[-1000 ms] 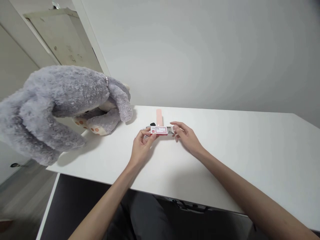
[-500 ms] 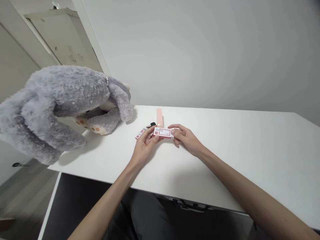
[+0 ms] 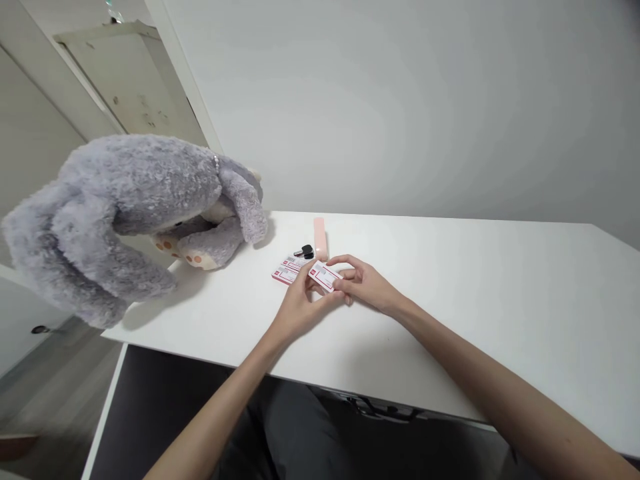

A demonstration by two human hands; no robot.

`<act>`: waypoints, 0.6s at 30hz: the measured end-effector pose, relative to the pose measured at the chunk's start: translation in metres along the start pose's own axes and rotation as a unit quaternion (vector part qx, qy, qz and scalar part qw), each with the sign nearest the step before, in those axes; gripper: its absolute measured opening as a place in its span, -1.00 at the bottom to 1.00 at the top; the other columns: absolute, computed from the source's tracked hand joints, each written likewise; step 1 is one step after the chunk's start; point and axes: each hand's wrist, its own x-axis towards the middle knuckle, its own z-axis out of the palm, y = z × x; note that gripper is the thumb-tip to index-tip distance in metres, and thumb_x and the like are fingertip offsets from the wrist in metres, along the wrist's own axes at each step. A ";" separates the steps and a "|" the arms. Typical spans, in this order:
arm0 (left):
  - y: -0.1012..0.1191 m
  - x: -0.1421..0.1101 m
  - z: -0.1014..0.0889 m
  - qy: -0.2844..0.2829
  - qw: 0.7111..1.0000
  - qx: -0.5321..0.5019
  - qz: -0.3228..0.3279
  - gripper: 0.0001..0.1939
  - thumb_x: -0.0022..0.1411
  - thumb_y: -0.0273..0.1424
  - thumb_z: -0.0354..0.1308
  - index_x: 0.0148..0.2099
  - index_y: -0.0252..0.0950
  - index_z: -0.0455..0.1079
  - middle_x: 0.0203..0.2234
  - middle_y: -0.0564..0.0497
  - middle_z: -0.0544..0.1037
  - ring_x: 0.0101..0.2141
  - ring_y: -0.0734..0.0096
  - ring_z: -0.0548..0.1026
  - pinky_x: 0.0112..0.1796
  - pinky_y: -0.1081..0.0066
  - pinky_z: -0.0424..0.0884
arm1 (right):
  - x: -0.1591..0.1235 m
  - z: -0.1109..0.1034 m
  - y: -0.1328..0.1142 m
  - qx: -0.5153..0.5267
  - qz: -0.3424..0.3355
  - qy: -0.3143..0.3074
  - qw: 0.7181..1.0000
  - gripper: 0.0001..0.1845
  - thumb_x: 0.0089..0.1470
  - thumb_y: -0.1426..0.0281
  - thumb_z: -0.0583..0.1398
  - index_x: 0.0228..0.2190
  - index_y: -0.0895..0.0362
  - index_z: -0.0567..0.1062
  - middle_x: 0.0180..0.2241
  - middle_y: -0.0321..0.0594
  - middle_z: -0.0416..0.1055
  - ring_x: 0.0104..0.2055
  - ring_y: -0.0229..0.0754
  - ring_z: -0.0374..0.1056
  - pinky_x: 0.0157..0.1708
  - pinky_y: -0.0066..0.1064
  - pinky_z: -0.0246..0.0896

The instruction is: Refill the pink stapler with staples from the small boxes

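Observation:
A small white box with red edges and a printed label (image 3: 325, 275) is held just above the table between both hands. My left hand (image 3: 303, 303) is closed around its left and near sides, thumb reaching along the front. The fingers of my right hand (image 3: 361, 285) pinch its right end. To the left lie similar red-and-white boxes (image 3: 289, 269), partly hidden behind my left hand. A black-headed key (image 3: 306, 251) rests by them at their far side. Behind the held box, a flat pink object (image 3: 320, 238) lies lengthwise on the table.
A large grey plush toy (image 3: 145, 180) slumps over the left end of the white table (image 3: 475, 300). A plain wall (image 3: 400, 107) rises along the back edge. Below the front edge are my legs and a dark space.
The held box has turned so its right end points nearer to me, and both hands have shifted with it. More of the boxes and the key shows now.

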 end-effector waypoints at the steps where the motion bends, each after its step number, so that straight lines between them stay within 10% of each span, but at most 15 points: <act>1: -0.001 -0.001 0.000 0.020 1.000 0.013 0.011 -0.24 0.24 -0.18 0.45 0.37 -0.15 0.22 0.13 -0.15 0.53 0.11 0.11 0.53 0.17 0.08 0.43 | 0.000 0.000 0.000 0.005 -0.012 -0.003 1.000 -0.42 0.19 -0.03 0.37 0.06 0.06 0.49 -0.49 -0.34 0.50 -0.53 -0.25 0.33 -0.46 -0.37 0.27; 6: 0.003 -0.011 -0.020 0.163 0.972 0.159 0.065 -0.28 0.22 -0.17 0.43 0.28 -0.16 0.18 0.12 -0.17 0.49 0.13 0.09 0.50 0.16 0.05 0.43 | 0.001 -0.003 -0.001 0.026 -0.040 0.029 0.998 -0.42 0.28 -0.15 0.22 -0.04 0.10 0.52 -0.44 -0.28 0.49 -0.52 -0.25 0.34 -0.51 -0.36 0.27; 10: 0.006 -0.025 -0.055 0.236 0.895 0.357 0.126 -0.39 0.20 -0.13 0.44 0.18 -0.21 0.32 0.23 -0.23 0.39 0.28 -0.06 0.32 0.31 -0.10 0.24 | 0.002 -0.006 0.000 0.031 -0.041 0.067 0.996 -0.44 0.24 -0.14 0.26 -0.07 0.09 0.52 -0.44 -0.31 0.47 -0.53 -0.27 0.31 -0.55 -0.39 0.23; 18: -0.019 -0.035 -0.084 0.226 0.859 0.460 0.003 -0.33 0.12 -0.06 0.43 0.16 -0.28 0.41 0.20 -0.28 0.38 0.29 -0.24 0.25 0.31 -0.25 0.18 | 0.002 -0.003 -0.002 0.019 -0.031 0.077 0.996 -0.49 0.24 -0.10 0.28 -0.11 0.10 0.51 -0.46 -0.33 0.45 -0.52 -0.27 0.30 -0.54 -0.39 0.23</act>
